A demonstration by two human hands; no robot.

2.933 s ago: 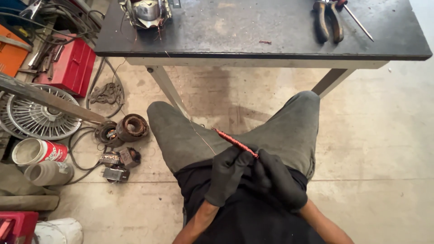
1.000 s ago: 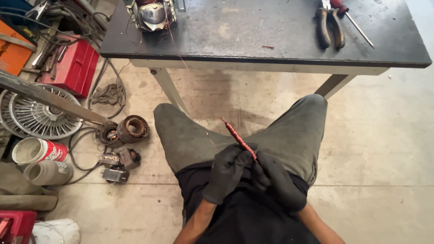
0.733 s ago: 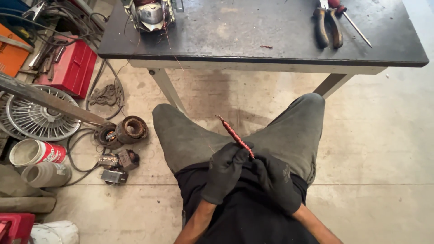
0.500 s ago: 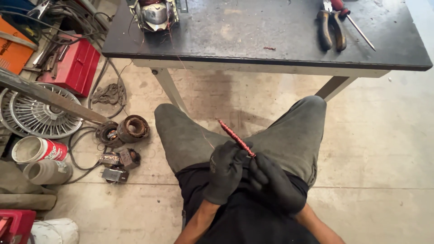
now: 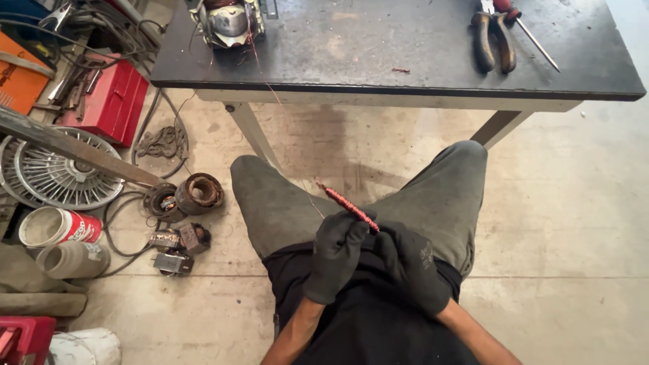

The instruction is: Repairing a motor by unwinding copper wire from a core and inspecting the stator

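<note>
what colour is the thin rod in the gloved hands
Red, wound like a coil: the rod, head view.

Red rod (image 5: pixel 348 207): lower end buried between gloved left hand (image 5: pixel 336 255) and right hand (image 5: pixel 410 265). Motor (image 5: pixel 228 19) at 12 o'clock, pliers (image 5: pixel 492 40) at 1 o'clock: tops cut off. Thin wire (image 5: pixel 265 74) barely traceable.

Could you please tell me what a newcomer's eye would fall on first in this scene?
Probably the thin rod wound with red-copper wire, held at lap level by the gloved left hand and right hand. A fine wire strand runs from it up to the motor stator at the far left of the dark table. Left on the floor lies a clutter of toolbox, fan guard and coils.
</note>
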